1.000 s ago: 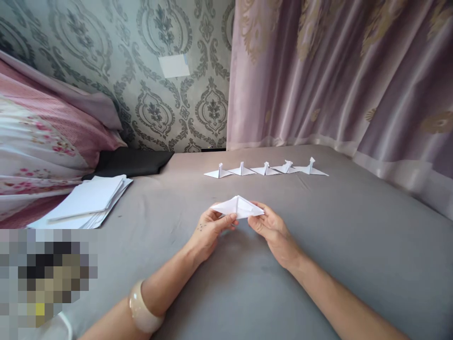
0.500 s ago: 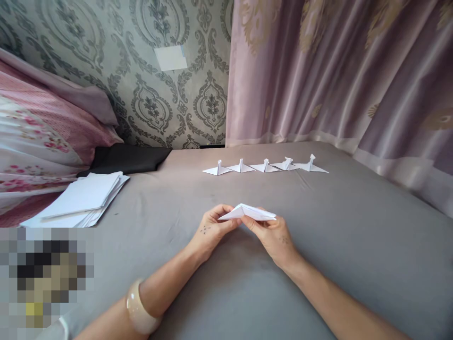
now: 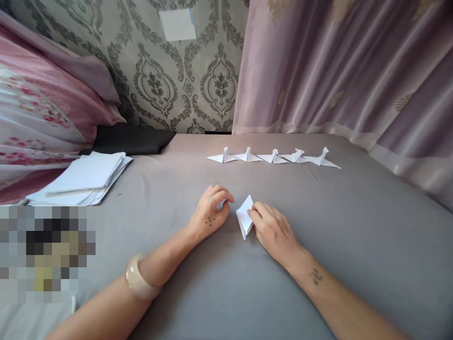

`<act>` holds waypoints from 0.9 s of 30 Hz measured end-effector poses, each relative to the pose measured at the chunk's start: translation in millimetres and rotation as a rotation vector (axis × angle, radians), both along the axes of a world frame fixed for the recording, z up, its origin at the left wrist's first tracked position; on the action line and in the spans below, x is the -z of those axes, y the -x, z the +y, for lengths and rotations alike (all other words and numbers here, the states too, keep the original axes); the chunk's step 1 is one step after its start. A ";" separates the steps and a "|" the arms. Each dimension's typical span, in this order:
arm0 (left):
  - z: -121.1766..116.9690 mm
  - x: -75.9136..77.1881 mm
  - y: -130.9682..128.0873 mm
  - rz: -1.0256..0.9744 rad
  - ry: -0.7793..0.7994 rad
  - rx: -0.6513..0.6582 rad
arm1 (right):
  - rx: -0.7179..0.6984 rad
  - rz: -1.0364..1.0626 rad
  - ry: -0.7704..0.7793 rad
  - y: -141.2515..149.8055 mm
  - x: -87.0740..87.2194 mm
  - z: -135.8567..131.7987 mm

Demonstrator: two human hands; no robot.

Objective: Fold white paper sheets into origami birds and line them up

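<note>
A folded white paper, diamond-shaped with a split lower point, is in front of me. My right hand is closed on its right side, thumb and fingers pinching the edge. To the left of the paper, and apart from it, is my left hand. Its fingers are loosely curved with a gap at the thumb, and it holds nothing. Further back, several folded paper birds stand in a row with their wings spread, neighbours touching or overlapping.
A stack of white paper sheets lies at the left on the grey sheet-covered surface. Behind it is a black flat item beside floral fabric. A purple curtain hangs along the back right. A blurred patch covers the lower left.
My left hand has let go of the folded paper and moved slightly left. The paper has been turned upright and lowered in my right hand. The view has tilted down a little.
</note>
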State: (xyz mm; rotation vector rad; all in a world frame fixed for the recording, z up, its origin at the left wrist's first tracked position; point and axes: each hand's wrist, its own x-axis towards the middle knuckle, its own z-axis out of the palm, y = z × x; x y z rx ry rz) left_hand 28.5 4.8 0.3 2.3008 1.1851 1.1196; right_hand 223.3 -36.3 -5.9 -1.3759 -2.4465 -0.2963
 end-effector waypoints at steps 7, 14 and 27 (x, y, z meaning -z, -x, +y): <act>1.1 0.5 4.5 0.132 0.129 0.176 | 0.017 0.151 0.364 -13.6 -13.7 -10.2; 1.5 4.4 5.5 0.241 0.159 0.272 | 0.136 0.376 0.547 -16.5 -15.5 -3.6; 4.5 6.1 5.1 0.222 0.245 0.268 | 0.186 0.443 0.590 -18.7 -12.2 -2.7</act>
